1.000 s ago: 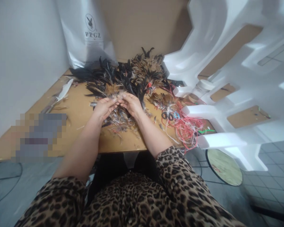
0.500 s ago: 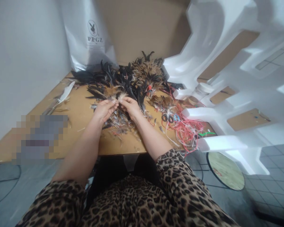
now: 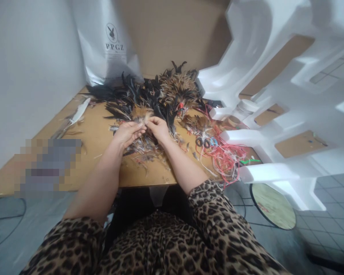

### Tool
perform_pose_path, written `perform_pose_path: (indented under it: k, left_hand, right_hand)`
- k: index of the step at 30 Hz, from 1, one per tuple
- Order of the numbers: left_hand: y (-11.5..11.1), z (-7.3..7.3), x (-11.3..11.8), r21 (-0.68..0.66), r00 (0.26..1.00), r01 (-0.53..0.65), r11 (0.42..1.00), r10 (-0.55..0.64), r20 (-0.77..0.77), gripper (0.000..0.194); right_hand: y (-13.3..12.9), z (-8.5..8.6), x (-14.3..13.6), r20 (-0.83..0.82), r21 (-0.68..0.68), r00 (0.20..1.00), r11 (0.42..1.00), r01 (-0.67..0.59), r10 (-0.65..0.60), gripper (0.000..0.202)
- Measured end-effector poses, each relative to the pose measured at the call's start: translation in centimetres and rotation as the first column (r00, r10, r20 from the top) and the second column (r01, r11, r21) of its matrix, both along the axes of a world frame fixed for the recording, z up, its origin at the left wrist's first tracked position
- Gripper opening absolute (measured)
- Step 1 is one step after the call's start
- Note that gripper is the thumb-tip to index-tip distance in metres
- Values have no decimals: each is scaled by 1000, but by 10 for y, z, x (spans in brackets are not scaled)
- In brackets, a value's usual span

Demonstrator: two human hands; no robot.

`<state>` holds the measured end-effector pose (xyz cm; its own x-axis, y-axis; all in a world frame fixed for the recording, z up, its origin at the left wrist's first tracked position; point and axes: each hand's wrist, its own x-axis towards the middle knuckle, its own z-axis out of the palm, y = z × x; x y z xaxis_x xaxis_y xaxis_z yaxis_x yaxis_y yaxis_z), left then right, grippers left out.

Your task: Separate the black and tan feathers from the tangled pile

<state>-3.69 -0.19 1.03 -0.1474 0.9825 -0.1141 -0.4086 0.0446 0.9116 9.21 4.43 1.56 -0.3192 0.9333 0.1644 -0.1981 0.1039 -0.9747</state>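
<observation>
Pinched between the fingertips of my left hand [image 3: 129, 133] are light brown feathers [image 3: 141, 113], fanned upward with pale, fluffy bases. My right hand [image 3: 158, 129] closes its fingers on the pale base of the same feathers, nearly touching my left fingertips. Behind my hands lie black feathers [image 3: 129, 88] in a heap, with a bundle of brown feathers [image 3: 180, 88] at its right. Loose small feathers [image 3: 145, 147] are scattered on the table below my hands.
White foam pieces [image 3: 263, 172] stand at the right beside tangled red string [image 3: 226, 156]. Black-handled scissors [image 3: 203, 143] lie near brown feathers [image 3: 199, 124]. A white bag [image 3: 111, 57] stands behind the wooden table [image 3: 97, 168]. A white feather [image 3: 80, 110] lies at the left.
The light brown feathers between my hands now sit together in one fan, where two separate tufts showed before. My left hand has shifted slightly right, toward my right hand.
</observation>
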Motion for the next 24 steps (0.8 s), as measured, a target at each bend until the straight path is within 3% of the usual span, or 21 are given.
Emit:
perform_pose_path:
  k: [7, 12, 18, 24]
  left_hand:
    - [0, -1, -3, -6, 994, -28, 1000, 27, -108, 12]
    - [3, 0, -10, 50, 978, -208, 977, 210, -18, 12]
    - [4, 2, -13, 68, 950, -313, 947, 310, 44, 15]
    - [3, 3, -10, 80, 953, -302, 950, 299, 42, 15]
  right_hand:
    - [3, -3, 0, 114, 60, 994, 998, -8, 1, 20]
    - [10, -1, 12, 308, 137, 949, 985, -108, 62, 20]
    - [13, 7, 27, 666, 221, 740, 921, -319, 97, 15]
    - [9, 7, 27, 846, 317, 524, 886, -337, -104, 13]
